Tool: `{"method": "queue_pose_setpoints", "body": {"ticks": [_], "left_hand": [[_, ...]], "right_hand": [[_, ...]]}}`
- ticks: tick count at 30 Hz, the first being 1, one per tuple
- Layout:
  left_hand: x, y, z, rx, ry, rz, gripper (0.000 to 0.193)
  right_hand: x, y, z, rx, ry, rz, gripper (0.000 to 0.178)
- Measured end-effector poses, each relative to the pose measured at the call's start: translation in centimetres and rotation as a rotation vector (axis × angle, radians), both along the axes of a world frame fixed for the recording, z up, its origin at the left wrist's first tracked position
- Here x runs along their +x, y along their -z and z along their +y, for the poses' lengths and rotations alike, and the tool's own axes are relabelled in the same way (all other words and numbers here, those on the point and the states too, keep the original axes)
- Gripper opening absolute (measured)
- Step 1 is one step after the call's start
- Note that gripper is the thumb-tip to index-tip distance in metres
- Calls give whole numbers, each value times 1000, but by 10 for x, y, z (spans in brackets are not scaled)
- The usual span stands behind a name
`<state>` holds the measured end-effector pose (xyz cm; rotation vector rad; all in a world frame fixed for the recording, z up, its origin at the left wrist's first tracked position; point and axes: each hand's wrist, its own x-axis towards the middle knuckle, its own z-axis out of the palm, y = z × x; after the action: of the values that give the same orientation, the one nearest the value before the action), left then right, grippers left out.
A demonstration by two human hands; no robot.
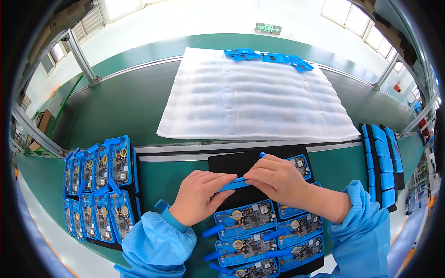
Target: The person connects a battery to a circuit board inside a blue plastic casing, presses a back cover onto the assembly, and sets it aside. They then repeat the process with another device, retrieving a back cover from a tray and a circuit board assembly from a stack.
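A slim blue plastic piece (235, 184) was held between both hands, above a flat black board (227, 163) on the green tabletop (169, 173). Its left end was pinched between the thumb and fingers of the left hand (194, 192); its right end was gripped by the bent fingers of the right hand (278, 180), by which part of it was hidden. Whether it was one part or two pressed together could not be told.

On the board, shallow blue plastic casings fitted with dark circuit boards (252, 220) were set out in two columns, partly covered by the right hand and forearm. More open casings with circuit boards (119, 162) were ranged in two rows at the left. At the right, blue rectangular plastic cases (383, 148) were lined up on black boards. Beyond the hands, a white, ribbed, soft-looking sheet (250, 104) was spread, with flat blue pieces (276, 58) laid along its far edge.
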<state>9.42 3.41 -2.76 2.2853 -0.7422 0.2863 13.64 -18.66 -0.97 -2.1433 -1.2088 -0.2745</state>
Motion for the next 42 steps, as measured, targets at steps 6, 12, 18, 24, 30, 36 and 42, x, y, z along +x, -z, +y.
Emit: {"method": "queue_pose_setpoints", "body": {"ticks": [6, 12, 18, 24, 30, 36, 42], "left_hand": [[-2, 0, -1, 1, -16, -67, 33], [0, 7, -2, -55, -40, 36, 30], [-2, -4, -3, -13, -59, 4, 27], [-4, 0, -1, -20, -87, 151, 28], [1, -1, -2, -55, -32, 9, 30], [-1, -2, -2, -2, -36, 32, 31], [-14, 13, 1, 152, -111, -306, 35]], "right_hand": [[-9, -8, 10, -34, 115, -82, 9], [-1, 0, 18, 22, -7, -83, 9], [-5, -19, 25, -142, 123, 20, 10], [10, -41, 4, -477, 33, 85, 11], [1, -40, 2, -565, 156, -15, 8], [5, -29, -5, -518, 93, -75, 5], [62, -50, -38, -27, 264, -62, 15]]}}
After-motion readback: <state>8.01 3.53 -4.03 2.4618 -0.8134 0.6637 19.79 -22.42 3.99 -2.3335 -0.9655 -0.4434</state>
